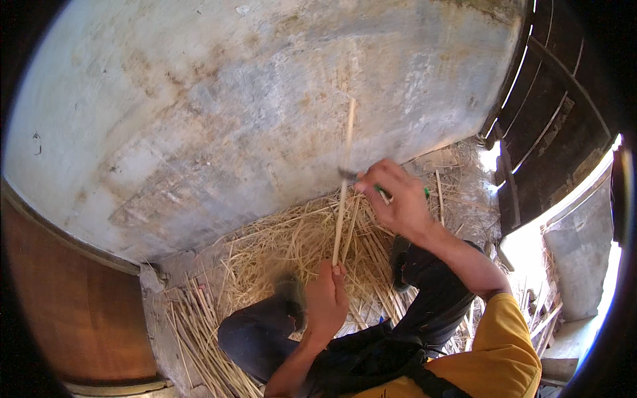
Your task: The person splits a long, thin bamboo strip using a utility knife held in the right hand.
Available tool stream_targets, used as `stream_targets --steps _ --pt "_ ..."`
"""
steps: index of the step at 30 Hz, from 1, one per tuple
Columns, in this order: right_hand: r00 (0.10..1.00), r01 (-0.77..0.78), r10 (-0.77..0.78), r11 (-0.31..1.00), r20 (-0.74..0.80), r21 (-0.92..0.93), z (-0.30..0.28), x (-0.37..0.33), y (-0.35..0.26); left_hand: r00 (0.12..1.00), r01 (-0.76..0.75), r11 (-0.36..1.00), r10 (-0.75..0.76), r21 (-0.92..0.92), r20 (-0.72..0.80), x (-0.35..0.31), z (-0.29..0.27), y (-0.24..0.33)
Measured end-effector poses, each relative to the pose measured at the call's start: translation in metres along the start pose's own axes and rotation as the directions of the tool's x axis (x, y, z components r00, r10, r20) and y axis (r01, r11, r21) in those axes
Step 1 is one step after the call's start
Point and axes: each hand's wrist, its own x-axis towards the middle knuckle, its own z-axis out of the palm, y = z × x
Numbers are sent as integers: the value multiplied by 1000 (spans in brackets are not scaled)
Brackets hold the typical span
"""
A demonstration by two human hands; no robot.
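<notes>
My left hand (326, 297) is closed round the lower end of a long, pale wooden stick (340, 222), possibly bamboo or cane. The stick rises away from me, nearly upright in the view, its far end in front of the wall. My right hand (399, 204) is wrapped round a knife with a green handle, mostly hidden by the fingers. The dark knife blade (347, 174) lies across the stick about midway along; whether it cuts in cannot be seen.
Pale shavings (265, 239) heap on the floor between my feet and the stained wall (265, 119). Bundled thin sticks (199, 331) lie by my left leg, and more under my right leg. A brown wooden panel (73, 305) stands left; dark boards (551, 126) stand right.
</notes>
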Motion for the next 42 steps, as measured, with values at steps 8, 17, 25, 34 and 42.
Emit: stream_targets --steps 8,17,25,34,42 --pt "810 -580 564 726 162 370 -16 10 12 984 163 959 -142 -233 106 7 1 -10" --pt "753 -658 444 506 486 557 3 -4 -5 999 16 995 -12 -101 39 12 -8 3" --pt "674 -736 492 510 551 445 4 -2 -10 995 78 973 -62 -219 79 10 -13 3" --pt "917 -300 187 905 352 302 12 -24 -29 963 261 721 -243 -642 119 10 -15 -6" --pt "916 91 -196 951 350 295 20 -38 -41 912 406 330 -195 -852 360 14 -29 -5"
